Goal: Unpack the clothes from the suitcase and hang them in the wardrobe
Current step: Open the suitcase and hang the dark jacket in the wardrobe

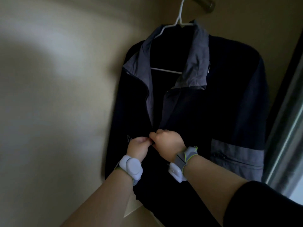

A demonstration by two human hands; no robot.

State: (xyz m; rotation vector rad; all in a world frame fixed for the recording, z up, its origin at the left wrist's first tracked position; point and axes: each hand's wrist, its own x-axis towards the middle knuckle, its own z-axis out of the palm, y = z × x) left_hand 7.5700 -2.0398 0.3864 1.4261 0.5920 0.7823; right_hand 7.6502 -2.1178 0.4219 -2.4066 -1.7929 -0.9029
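Note:
A dark navy jacket (205, 115) with a grey collar and a grey pocket patch hangs on a white hanger (177, 20). The hanger's hook sits over a metal wardrobe rail (203, 4) at the top. My left hand (137, 147) pinches the left front edge of the jacket at chest height. My right hand (167, 143) grips the right front edge just beside it, where the two zipper edges meet. Their fingers almost touch. The upper front of the jacket hangs apart and shows the grey lining. The suitcase is out of sight.
A beige wardrobe wall (57, 95) fills the left and back. A dark door frame with a shiny metal edge (288, 131) runs down the right side. Both wrists wear white and grey bands. No other clothes hang on the rail in view.

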